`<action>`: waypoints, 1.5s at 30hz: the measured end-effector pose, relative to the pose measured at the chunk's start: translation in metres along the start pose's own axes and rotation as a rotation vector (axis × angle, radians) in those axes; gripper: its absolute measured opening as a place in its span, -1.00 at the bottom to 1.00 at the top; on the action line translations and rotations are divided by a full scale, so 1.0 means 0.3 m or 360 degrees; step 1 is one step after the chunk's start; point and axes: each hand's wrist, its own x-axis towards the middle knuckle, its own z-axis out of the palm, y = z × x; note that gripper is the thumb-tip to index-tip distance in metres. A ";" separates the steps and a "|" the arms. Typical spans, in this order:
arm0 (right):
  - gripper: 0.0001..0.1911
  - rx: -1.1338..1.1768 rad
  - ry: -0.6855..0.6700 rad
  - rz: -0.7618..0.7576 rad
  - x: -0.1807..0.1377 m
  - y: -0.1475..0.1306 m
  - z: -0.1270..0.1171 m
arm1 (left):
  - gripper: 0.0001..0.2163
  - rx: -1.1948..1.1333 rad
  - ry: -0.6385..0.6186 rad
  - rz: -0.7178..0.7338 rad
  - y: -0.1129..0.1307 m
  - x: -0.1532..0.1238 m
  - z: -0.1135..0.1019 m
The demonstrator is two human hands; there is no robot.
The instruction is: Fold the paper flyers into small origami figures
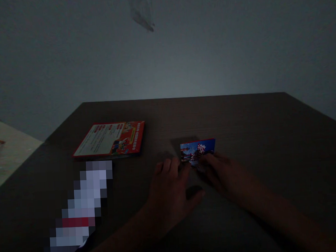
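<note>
A small blue leaflet [194,150] with white lettering and a red top edge is tilted up from the dark tabletop; it looks folded. My right hand [224,172] has its fingers closed at the leaflet's lower right, covering that part of it. Beside the leaflet's lower left lies my left hand [169,187], palm down, its thumb and fingers apart. The left index fingertip reaches the leaflet's lower edge, but whether it presses on it I cannot tell in the dim light.
Left of the hands lies a red and white printed folder [115,139]. Nearer me is a long, bright, pixelated object [82,204], its kind hidden. The wooden table [212,113] meets a grey wall [209,57], where a clear plastic bag [142,12] hangs.
</note>
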 end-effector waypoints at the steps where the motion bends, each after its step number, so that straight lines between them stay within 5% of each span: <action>1: -0.83 -0.0006 0.0013 -0.0003 -0.001 0.000 -0.001 | -0.51 0.0009 -0.0014 0.0005 0.001 -0.001 -0.004; 32: -0.82 0.0084 -0.0002 0.0062 -0.011 -0.010 -0.003 | -0.50 0.0003 0.0035 -0.0029 -0.019 -0.031 -0.019; 45: -0.85 0.0104 -0.0001 0.0047 -0.007 -0.012 -0.002 | -0.52 -0.0077 -0.0007 0.0173 -0.013 -0.043 -0.003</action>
